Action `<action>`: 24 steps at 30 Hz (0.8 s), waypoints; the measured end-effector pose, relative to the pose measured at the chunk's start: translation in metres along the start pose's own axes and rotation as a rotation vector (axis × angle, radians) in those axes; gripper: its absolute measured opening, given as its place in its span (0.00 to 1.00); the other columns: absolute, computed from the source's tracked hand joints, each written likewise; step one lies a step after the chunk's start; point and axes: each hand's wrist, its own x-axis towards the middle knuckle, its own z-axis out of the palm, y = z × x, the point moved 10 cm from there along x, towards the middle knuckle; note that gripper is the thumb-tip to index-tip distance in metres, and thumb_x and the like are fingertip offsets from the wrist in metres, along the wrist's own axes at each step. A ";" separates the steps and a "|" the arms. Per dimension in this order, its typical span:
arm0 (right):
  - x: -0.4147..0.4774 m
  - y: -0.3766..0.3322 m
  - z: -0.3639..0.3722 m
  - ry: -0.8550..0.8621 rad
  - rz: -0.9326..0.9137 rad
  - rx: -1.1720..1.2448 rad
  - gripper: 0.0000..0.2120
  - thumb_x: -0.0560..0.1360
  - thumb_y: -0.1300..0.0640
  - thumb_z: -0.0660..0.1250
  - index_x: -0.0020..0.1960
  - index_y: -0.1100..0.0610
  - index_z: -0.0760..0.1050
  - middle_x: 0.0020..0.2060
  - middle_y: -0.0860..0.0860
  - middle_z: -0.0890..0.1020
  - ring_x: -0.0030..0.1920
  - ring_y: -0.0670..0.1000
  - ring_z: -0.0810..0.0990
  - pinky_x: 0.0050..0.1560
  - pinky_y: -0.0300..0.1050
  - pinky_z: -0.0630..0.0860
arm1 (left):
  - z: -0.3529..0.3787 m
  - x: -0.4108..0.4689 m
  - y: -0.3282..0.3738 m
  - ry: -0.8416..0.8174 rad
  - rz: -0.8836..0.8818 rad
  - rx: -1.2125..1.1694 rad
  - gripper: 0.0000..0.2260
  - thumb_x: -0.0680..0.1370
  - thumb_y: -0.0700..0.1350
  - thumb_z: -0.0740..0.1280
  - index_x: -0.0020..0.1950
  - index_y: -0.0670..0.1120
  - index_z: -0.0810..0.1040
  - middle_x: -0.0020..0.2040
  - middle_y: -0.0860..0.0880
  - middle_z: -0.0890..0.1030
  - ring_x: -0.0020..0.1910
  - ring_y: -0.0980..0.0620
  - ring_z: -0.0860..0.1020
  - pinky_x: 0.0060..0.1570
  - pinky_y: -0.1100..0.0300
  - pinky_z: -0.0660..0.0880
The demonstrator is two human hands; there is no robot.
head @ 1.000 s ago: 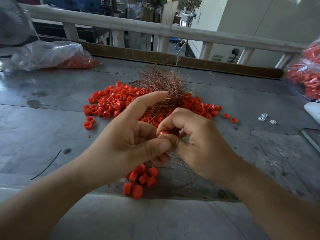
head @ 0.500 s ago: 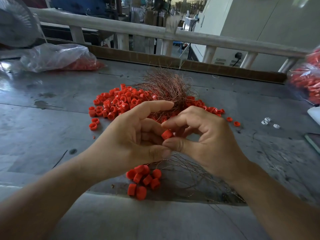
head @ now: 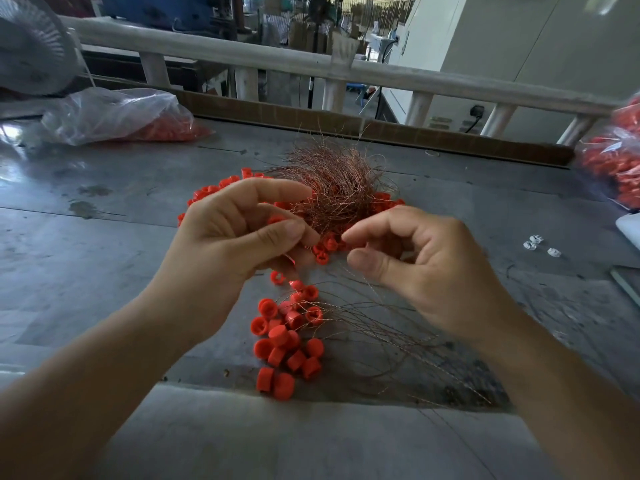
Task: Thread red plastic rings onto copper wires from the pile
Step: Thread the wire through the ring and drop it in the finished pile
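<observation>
Two hands just apart: left hand [head: 235, 247] pinching wire [head: 289, 258], right hand [head: 426, 268] curled, grip unclear; rings [head: 284, 344] heaped by table's [head: 104, 271] near edge.

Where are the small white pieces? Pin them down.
In the head view, the small white pieces lie on the table, right of the right hand, near the frame's right edge.

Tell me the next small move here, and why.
Probably the right hand should pinch a loose red ring lying just ahead of it: its thumb and forefinger are apart and empty, while the left hand seems to pinch a copper wire, ready for threading.
</observation>
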 end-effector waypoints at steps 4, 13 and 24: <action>0.000 0.002 -0.010 0.000 0.021 -0.066 0.06 0.69 0.58 0.71 0.38 0.49 0.78 0.32 0.45 0.79 0.31 0.40 0.75 0.32 0.28 0.69 | -0.001 -0.001 0.000 0.017 -0.009 0.117 0.10 0.65 0.37 0.71 0.44 0.45 0.80 0.36 0.46 0.84 0.28 0.52 0.79 0.24 0.65 0.72; -0.005 0.031 0.024 -0.263 0.178 -0.310 0.11 0.70 0.54 0.71 0.32 0.44 0.73 0.30 0.42 0.77 0.33 0.35 0.74 0.33 0.27 0.69 | -0.038 0.005 -0.015 0.258 -0.105 0.280 0.08 0.73 0.34 0.66 0.40 0.45 0.80 0.32 0.48 0.83 0.17 0.56 0.69 0.18 0.70 0.60; 0.000 0.038 0.003 -0.126 0.216 -0.245 0.08 0.67 0.43 0.67 0.37 0.48 0.78 0.30 0.42 0.79 0.34 0.35 0.75 0.34 0.28 0.70 | -0.068 0.019 -0.019 0.302 -0.034 1.132 0.08 0.71 0.38 0.70 0.49 0.47 0.82 0.40 0.53 0.77 0.41 0.51 0.76 0.44 0.60 0.68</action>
